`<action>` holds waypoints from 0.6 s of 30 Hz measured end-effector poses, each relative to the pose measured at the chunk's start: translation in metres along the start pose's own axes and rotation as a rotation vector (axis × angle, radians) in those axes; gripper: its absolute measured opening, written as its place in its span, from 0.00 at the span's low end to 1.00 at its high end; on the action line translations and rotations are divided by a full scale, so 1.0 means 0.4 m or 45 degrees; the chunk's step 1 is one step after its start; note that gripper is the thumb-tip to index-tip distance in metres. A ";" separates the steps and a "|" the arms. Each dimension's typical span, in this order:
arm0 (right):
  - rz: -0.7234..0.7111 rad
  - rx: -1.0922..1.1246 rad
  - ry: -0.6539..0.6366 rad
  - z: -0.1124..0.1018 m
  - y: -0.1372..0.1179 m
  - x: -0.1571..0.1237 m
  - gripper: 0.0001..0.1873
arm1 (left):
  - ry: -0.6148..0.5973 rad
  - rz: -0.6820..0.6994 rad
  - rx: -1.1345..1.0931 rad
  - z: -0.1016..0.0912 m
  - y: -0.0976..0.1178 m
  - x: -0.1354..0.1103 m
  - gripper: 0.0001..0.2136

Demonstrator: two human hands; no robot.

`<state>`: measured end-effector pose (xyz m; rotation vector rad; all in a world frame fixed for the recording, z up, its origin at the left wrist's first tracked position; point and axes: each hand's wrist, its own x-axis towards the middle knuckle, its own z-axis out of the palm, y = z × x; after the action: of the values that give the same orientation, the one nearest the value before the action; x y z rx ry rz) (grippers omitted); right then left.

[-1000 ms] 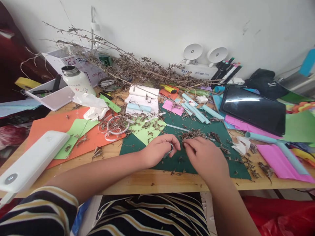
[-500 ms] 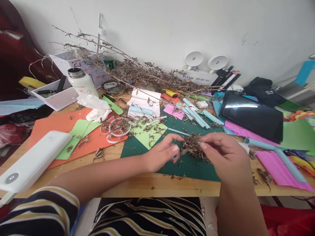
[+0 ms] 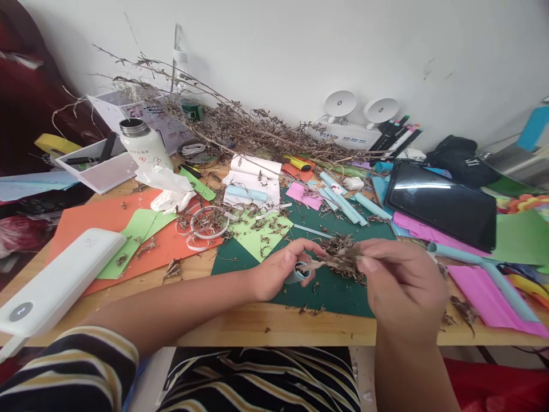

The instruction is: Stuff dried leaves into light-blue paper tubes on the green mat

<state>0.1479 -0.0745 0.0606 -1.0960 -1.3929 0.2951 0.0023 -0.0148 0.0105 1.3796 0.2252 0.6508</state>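
Note:
My left hand (image 3: 281, 268) is closed around a short light-blue paper tube (image 3: 295, 276), its open end tilted up and to the right. Between the thumb and fingers of my right hand (image 3: 397, 274) is a pinched piece of dried leaf (image 3: 345, 257), smeared by motion. Its thin tip reaches left to the mouth of the tube; whether it goes inside I cannot tell. Behind it, a heap of dried leaves (image 3: 338, 243) lies on the dark green sheet (image 3: 249, 286).
Light-blue paper rolls (image 3: 343, 200), a tablet (image 3: 441, 206) and pink paper (image 3: 476, 286) lie to the right. Dry branches (image 3: 257, 129) stretch along the wall. On the left are a white bottle (image 3: 143, 143), a power bank (image 3: 60, 280) and orange paper (image 3: 86, 229).
My right hand has turned and moved slightly right, and the pinched leaf now points toward the tube. My left hand has rolled so that the tube's opening shows.

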 end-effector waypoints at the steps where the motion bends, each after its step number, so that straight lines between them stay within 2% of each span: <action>1: -0.014 -0.087 -0.103 0.002 -0.002 -0.001 0.11 | 0.002 -0.012 -0.014 0.001 -0.002 0.000 0.33; 4: -0.087 -0.283 -0.436 -0.005 -0.015 0.010 0.10 | 0.024 -0.059 -0.045 0.002 -0.004 -0.001 0.34; 7: -0.178 -0.409 -0.590 -0.020 -0.030 0.030 0.08 | 0.029 -0.062 -0.040 0.002 0.001 0.000 0.34; 9: -0.209 -0.417 -0.554 -0.026 -0.034 0.039 0.09 | 0.009 -0.047 -0.030 0.003 0.004 0.000 0.34; 13: -0.278 -0.318 -0.335 -0.019 -0.028 0.037 0.12 | 0.002 -0.028 -0.016 0.002 0.006 0.002 0.33; 18: -0.264 -0.270 -0.258 -0.013 -0.016 0.022 0.14 | -0.062 -0.028 0.031 -0.002 0.005 0.004 0.33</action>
<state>0.1518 -0.0736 0.0720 -1.1048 -1.7358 0.1110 0.0027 -0.0132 0.0127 1.4128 0.2101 0.5974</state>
